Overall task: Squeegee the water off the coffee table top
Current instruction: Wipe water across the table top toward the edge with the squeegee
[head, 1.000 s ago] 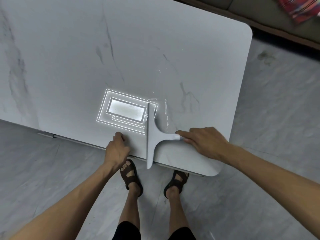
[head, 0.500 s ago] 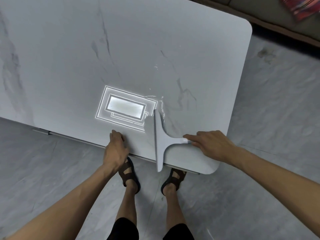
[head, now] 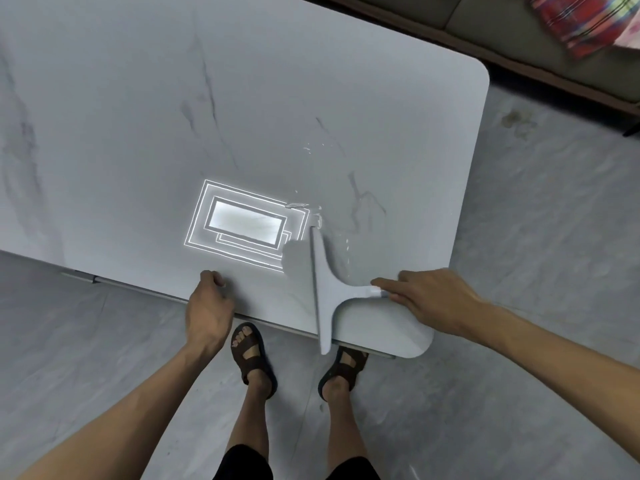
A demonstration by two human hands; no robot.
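A pale grey squeegee (head: 327, 289) lies on the marble-look coffee table top (head: 242, 116), its long blade running front to back and overhanging the near edge. My right hand (head: 426, 299) grips its short handle, the forefinger laid along it. Water streaks and droplets (head: 317, 209) glint just beyond the blade's far tip and to its right. My left hand (head: 207, 306) holds the table's near edge, fingers curled over it, left of the squeegee.
A bright ceiling-light reflection (head: 242, 226) shines on the top left of the blade. My sandalled feet (head: 254, 355) stand on the grey floor under the near edge. A sofa (head: 519, 39) with a red plaid cloth (head: 581, 19) lies beyond the table's far right corner.
The squeegee and my right hand have slid rightward along the near edge, away from the light reflection. My left hand has stayed on the table edge.
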